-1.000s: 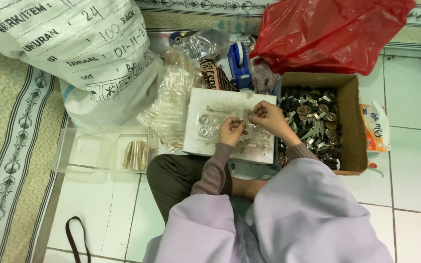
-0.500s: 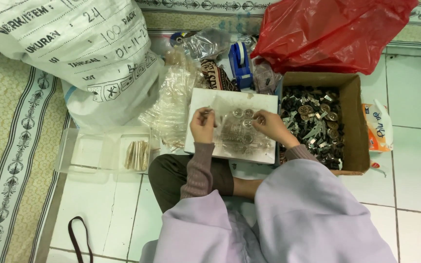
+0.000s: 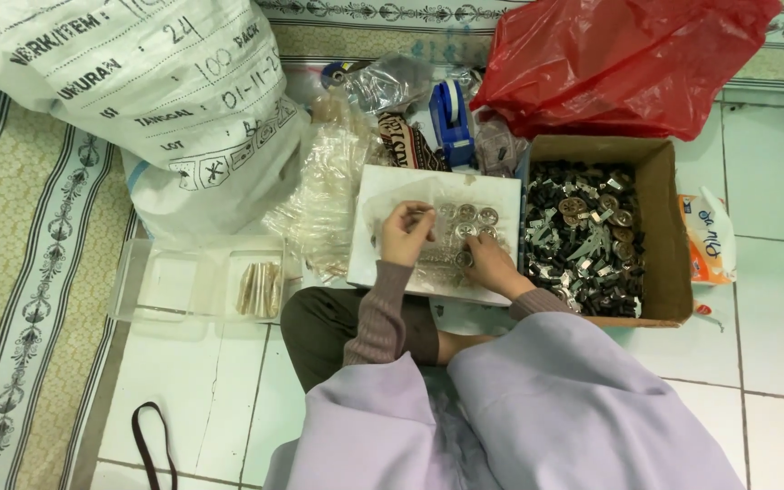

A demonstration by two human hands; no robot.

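A white board (image 3: 501,195) lies across my lap with a crumpled clear plastic bag (image 3: 383,204) spread on it. Several round metal pieces (image 3: 469,218) sit in a cluster on the bag. My left hand (image 3: 406,234) is at the bag's left side, fingers curled and pinching the plastic near the pieces. My right hand (image 3: 492,265) rests at the board's lower right. Its fingertips are closed on one round metal piece (image 3: 463,259). The two hands are a little apart.
An open cardboard box (image 3: 673,227) of small dark and metal parts stands to the right. Behind are a red plastic bag (image 3: 628,54), a blue tape dispenser (image 3: 454,113) and a white woven sack (image 3: 138,91). A clear tray (image 3: 165,281) holding tan sticks (image 3: 260,289) sits left.
The hands, together at the board's middle a second ago, have parted. The left hand has come back toward the centre and the right has dropped to the lower right. The metal pieces now lie spread out.
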